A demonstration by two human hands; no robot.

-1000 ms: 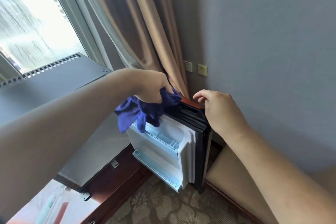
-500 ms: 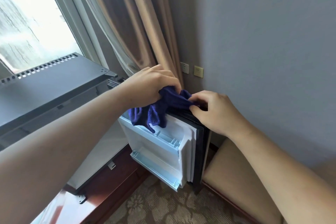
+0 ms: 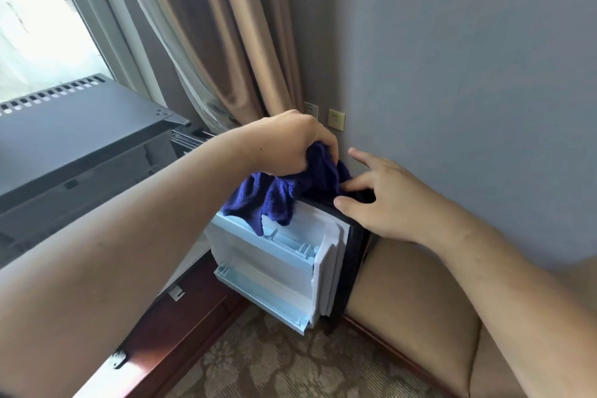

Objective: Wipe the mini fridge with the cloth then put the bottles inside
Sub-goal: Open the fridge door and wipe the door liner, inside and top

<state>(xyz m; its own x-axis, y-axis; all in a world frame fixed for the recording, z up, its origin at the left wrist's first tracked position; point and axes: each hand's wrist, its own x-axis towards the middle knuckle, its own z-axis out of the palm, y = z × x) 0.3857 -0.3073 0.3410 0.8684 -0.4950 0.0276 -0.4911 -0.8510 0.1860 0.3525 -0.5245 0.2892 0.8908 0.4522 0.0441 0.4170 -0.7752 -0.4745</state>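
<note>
Gripping cloth (image 3: 274, 197) atop fridge door (image 3: 284, 262), left hand (image 3: 287, 142).

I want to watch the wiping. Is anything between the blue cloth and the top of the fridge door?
Nothing visible. The dark blue fluffy cloth, held by the left hand, lies on the top edge of the open white mini fridge door. The right hand rests on that edge beside it.

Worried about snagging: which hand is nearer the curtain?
Left. The left hand, gripping the cloth, is just below the curtain; the right hand is farther right, on the edge of the fridge door.
</note>
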